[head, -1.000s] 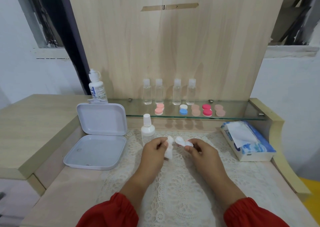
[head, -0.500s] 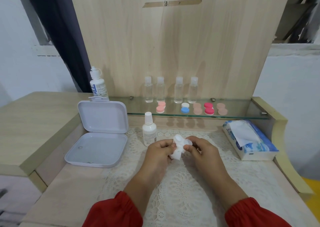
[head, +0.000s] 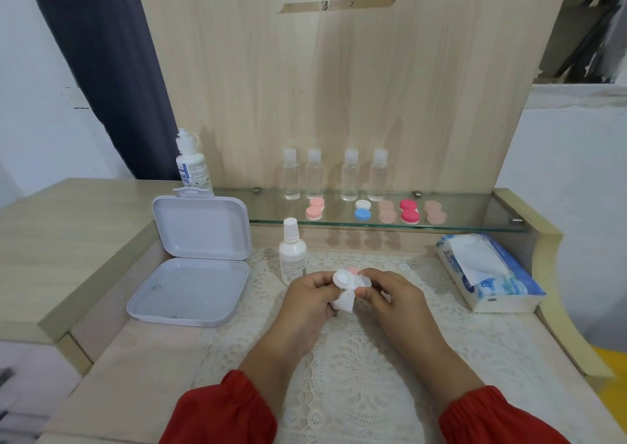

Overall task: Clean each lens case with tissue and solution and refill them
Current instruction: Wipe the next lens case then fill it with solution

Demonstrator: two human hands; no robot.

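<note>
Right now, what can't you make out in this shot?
- Head view: most of the tissue, hidden by the hands, left hand and right hand.
- Lens case wells: too small to judge clean.
- Solution bottle label: too small to read.
- Sleeves: cut by bottom edge.

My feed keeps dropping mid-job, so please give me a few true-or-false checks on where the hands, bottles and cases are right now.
1. Both hands hold the lens case over the lace mat. True.
2. The white box is closed. False: its lid stands open.
3. Four clear bottles stand on the glass shelf. True.
4. The tissue pack lies left of the hands. False: it lies to their right.
5. The left hand holds a tissue. True.
</note>
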